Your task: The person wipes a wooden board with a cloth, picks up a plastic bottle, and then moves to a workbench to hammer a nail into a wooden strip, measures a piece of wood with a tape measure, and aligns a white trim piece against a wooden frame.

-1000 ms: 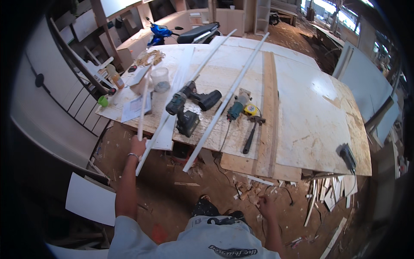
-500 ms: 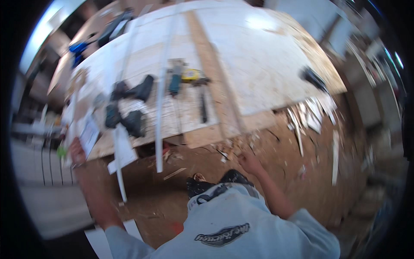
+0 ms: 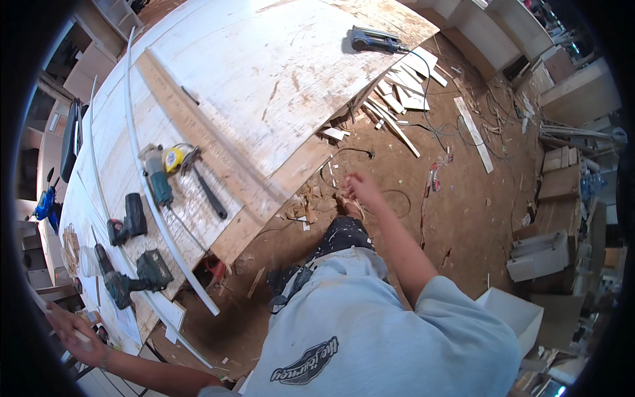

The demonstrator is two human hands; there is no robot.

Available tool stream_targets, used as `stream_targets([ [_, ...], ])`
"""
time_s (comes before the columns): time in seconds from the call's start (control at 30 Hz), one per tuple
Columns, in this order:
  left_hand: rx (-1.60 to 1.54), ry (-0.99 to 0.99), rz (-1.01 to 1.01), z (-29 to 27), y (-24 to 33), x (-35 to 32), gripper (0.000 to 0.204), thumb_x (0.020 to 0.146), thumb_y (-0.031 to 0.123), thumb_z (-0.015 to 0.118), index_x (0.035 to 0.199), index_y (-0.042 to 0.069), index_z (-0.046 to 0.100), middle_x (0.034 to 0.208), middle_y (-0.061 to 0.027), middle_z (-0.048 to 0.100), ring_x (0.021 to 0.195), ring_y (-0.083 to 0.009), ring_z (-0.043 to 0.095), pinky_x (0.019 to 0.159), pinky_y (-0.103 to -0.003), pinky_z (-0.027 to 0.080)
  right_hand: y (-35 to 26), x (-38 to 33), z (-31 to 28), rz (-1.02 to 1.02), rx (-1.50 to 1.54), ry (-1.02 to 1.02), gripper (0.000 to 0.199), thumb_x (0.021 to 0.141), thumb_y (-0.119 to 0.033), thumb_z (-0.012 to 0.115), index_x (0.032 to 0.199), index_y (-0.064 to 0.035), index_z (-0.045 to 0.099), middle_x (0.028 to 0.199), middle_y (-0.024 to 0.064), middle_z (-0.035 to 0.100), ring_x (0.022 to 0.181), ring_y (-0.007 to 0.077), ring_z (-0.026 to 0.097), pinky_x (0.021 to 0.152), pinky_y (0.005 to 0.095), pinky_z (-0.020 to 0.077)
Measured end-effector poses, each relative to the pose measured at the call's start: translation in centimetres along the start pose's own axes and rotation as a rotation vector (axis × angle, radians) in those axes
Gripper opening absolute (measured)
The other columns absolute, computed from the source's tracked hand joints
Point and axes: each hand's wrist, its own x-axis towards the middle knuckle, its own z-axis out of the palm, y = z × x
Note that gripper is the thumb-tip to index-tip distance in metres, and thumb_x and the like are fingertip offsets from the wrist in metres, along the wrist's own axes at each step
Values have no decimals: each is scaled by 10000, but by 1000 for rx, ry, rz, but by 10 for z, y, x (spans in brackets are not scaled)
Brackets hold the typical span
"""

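My left hand [image 3: 78, 337] is at the lower left, beyond the worktable's corner, fingers closed around a thin pale strip [image 3: 82, 340] whose end shows at the palm. My right hand [image 3: 360, 188] hangs over the floor past the table's near edge, fingers curled in, with nothing visible in them. Nearest the left hand on the white worktable [image 3: 264, 86] lie a dark green cordless drill [image 3: 122, 281] and a second black-and-green cordless driver [image 3: 129, 218]. Farther in are a teal corded trimmer [image 3: 159, 178], a yellow tape measure [image 3: 173, 159] and a hammer [image 3: 208, 192] with a black handle.
Long white edging strips [image 3: 155, 205] and a wooden board [image 3: 205, 135] lie across the table; one strip overhangs the near edge. A nail gun [image 3: 374, 41] with a hose rests at the far corner. Offcuts [image 3: 403, 89], cables and scraps litter the brown floor. Cabinet parts [image 3: 539, 255] stand right.
The view has swung to the right, so the table and its tools appear shifted left. My left hand is lower and farther left in view, still around the strip. The right hand stays off the table.
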Motion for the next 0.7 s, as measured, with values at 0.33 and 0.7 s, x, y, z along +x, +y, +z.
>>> stream_targets([
  [0.33, 749, 686, -84, 305, -353, -204, 188, 1005, 279, 547, 1049, 100, 582, 584, 83, 309, 442, 10, 250, 372, -195, 138, -92, 317, -108, 47, 859, 251, 397, 1003, -323, 501, 1308, -69, 491, 1095, 126, 604, 897, 205, 604, 706, 344, 541],
  [0.7, 1076, 395, -409, 374, -460, -339, 192, 1001, 262, 595, 1015, 71, 611, 551, 74, 384, 420, -10, 339, 374, -213, 245, -110, 391, -115, 90, 1016, 87, 420, 1019, -348, 395, 1294, -81, 564, 1250, 95, 639, 1094, 269, 612, 927, 439, 507],
])
